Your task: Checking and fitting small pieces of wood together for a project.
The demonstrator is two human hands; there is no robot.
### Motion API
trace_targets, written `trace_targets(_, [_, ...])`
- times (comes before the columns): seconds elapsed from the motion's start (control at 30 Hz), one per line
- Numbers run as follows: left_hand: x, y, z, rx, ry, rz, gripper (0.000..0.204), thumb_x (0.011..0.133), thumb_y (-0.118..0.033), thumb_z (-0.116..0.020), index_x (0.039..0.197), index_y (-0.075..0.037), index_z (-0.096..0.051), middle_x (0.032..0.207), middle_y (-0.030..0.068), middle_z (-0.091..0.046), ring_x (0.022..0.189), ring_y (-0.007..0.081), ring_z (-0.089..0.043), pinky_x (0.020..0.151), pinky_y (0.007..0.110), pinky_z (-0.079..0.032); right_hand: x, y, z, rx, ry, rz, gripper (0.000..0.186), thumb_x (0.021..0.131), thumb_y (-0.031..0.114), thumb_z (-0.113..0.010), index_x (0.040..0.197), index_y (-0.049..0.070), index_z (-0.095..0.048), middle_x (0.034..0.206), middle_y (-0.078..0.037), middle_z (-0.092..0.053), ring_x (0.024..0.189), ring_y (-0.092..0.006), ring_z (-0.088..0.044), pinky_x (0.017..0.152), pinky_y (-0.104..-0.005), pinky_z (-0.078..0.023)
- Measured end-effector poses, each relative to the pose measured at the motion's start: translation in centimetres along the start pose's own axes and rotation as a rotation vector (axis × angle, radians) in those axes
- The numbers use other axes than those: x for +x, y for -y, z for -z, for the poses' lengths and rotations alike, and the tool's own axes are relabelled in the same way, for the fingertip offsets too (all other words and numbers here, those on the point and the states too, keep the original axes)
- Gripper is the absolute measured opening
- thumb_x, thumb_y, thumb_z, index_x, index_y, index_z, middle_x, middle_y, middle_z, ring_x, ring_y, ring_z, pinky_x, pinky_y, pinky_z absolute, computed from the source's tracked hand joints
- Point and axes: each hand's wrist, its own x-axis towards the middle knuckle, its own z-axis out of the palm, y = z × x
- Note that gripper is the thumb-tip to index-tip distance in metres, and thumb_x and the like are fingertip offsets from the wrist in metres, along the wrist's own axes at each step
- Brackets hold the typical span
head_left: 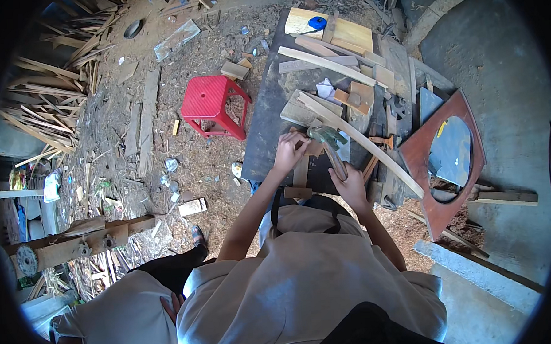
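My right hand [348, 184] grips the wooden handle of a hammer [328, 150], whose green-grey head sits beside my left hand [290, 151]. My left fingers are pinched on a small wooden block beneath the hammer head, or on something small on it that I cannot make out. A short wooden crosspiece [298, 192] lies over an upright strip at the near edge of the dark worktable [263, 111]. A long pale wooden strip [386, 161] runs diagonally just past my hands.
Blue tape measure [317, 23] on a board, other offcuts, and a brown panel with an oval hole [443, 208] at right. A red stool [204, 98] stands left of the table. Another person [122, 320] is at lower left. Scrap wood piles [50, 89] line the left side.
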Motion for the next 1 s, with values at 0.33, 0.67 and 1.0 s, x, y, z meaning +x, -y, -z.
trace_targets(0.33, [-0.1,0.3,0.0,0.0,0.031,0.01,0.011,0.079,-0.013,-0.07,0.079,-0.004,-0.064,0.086,0.0085,-0.067,0.087,0.0285,-0.063,0.084,0.038,-0.044,0.2,-0.1,0.2,0.02,-0.007,0.001,0.031,0.082,0.025,-0.069,0.077,-0.003,-0.057,0.065,-0.026,-0.059,0.069,-0.0444,-0.062,0.058,-0.0444,-0.049])
trace_targets(0.67, [-0.2,1.0,0.0,0.003,0.052,0.027,0.013,0.079,-0.014,-0.072,0.079,-0.005,-0.063,0.085,0.0099,-0.068,0.086,0.0285,-0.065,0.081,0.038,-0.046,0.7,-0.7,-0.2,-0.037,0.013,0.015,0.031,0.083,0.025,-0.067,0.079,-0.004,-0.057,0.066,-0.027,-0.059,0.069,-0.045,-0.061,0.058,-0.0464,-0.049])
trace_targets(1.0, [-0.4,1.3,-0.3,0.004,0.016,0.011,0.012,0.079,-0.013,-0.072,0.08,-0.005,-0.063,0.087,0.0089,-0.068,0.087,0.0275,-0.065,0.081,0.037,-0.046,0.2,-1.7,-0.7,-0.049,0.076,0.033,0.028,0.083,0.023,-0.066,0.083,-0.004,-0.056,0.066,-0.027,-0.059,0.071,-0.0464,-0.061,0.06,-0.0485,-0.048])
